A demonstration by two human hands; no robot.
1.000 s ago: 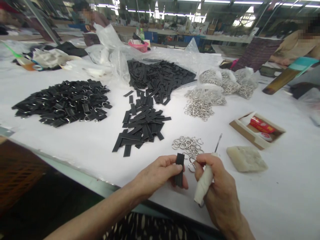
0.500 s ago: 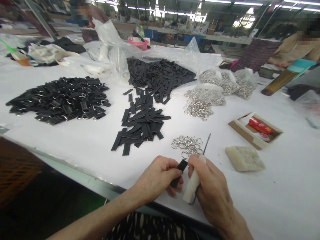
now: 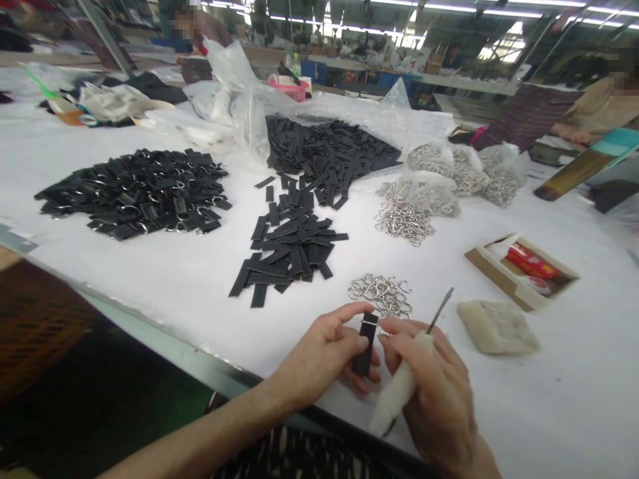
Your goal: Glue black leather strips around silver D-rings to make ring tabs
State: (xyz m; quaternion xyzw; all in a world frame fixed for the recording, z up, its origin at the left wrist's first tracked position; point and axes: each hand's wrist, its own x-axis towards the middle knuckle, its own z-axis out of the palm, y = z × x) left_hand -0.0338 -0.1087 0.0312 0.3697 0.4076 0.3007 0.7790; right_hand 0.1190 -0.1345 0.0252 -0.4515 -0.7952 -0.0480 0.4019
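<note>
My left hand (image 3: 332,349) pinches a short black strap piece (image 3: 364,352) between thumb and fingers. A metal D-ring (image 3: 370,322) lies across the upper end of the strap. My right hand (image 3: 434,386) is closed around a tool (image 3: 399,396) with a white wrapped handle and a thin metal shaft pointing up and away. Its thumb and index finger reach close to the ring; whether they touch it I cannot tell. Just beyond my hands lies a small heap of loose D-rings (image 3: 382,293). Flat black strap pieces (image 3: 294,256) lie in a pile to the left of them.
A whitish block (image 3: 499,327) and an open cardboard box (image 3: 519,273) sit at the right. Strap pieces fitted with rings (image 3: 140,193) are heaped at the left. Farther back are a larger strap pile (image 3: 329,153) and plastic bags of rings (image 3: 466,169). Other people work beyond.
The strap in my left hand has turned more upright, and the ring now shows across its top end. My right hand has shifted slightly right, with the tool's shaft leaning further right.
</note>
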